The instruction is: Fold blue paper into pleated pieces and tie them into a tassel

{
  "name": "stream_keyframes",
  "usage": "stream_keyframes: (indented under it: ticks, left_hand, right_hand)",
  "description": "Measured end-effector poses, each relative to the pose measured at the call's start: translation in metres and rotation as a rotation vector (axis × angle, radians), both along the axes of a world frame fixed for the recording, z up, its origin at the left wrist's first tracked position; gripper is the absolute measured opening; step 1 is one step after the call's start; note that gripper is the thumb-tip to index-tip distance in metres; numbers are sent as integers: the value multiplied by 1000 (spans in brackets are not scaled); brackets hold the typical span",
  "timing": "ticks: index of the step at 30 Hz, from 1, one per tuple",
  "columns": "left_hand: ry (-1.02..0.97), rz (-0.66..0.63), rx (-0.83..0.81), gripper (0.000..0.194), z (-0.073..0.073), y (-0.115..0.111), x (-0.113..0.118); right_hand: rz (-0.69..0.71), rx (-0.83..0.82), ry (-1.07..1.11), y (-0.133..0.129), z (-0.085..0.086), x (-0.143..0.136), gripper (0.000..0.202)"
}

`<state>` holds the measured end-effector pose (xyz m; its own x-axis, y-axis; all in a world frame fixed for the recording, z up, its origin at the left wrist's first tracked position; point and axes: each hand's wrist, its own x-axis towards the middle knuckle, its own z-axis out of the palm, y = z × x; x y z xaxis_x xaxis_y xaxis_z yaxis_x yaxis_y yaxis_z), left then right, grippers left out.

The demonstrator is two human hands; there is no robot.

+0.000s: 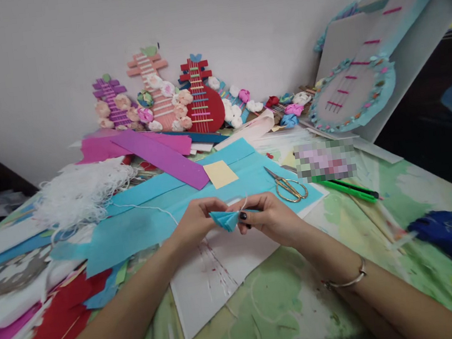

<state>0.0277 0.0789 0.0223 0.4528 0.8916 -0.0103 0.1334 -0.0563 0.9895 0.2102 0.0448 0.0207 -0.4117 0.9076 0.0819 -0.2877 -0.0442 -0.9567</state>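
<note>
A small bundle of pleated blue crepe paper [225, 220] sits between my two hands, above a white sheet [194, 303]. My left hand [194, 219] is closed around its left side. At its gathered right end, my right hand [267, 217] pinches it with thumb and fingers. A white string [147, 207] runs toward my left hand, and a short end sticks up by my right fingertips. Larger blue crepe paper sheets [134, 233] lie behind and to the left. Gold-handled scissors [289, 187] rest on the blue paper, to the right beyond my right hand.
A heap of white string [80, 193] lies at left, near red paper scraps [67, 315]. Purple paper [165, 158] and a cream square [220, 174] lie behind. Right are a green cutter [349, 190] and a blue glue gun [450, 239]. Decorated paper lutes [204, 105] lean against the wall.
</note>
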Motion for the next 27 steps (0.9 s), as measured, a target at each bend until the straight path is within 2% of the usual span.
stream_keyframes:
  ticks: [6,8,14,18,22,27]
  left_hand:
    - [-13,139,100,21,2,4,-5]
    - [13,133,130,20,3,4,-6]
    - [93,33,237,13,2,3,-3]
    - [47,-46,167,13,-6,2,0]
    - [24,-89,62,16,-12,0,3]
    - [-19,-50,-94,22,-12,-3,5]
  right_hand:
    - [9,166,-309,1,2,1,9]
    - [22,216,-399,2,1,0,6]
    - [-93,331,-604,5,-8,-1,10]
    - [-117,405,-768,7,-7,2,17]
    - [-221,510,-989,9,-4,4,16]
    - [-295,562,-1186,8,-3,4,14]
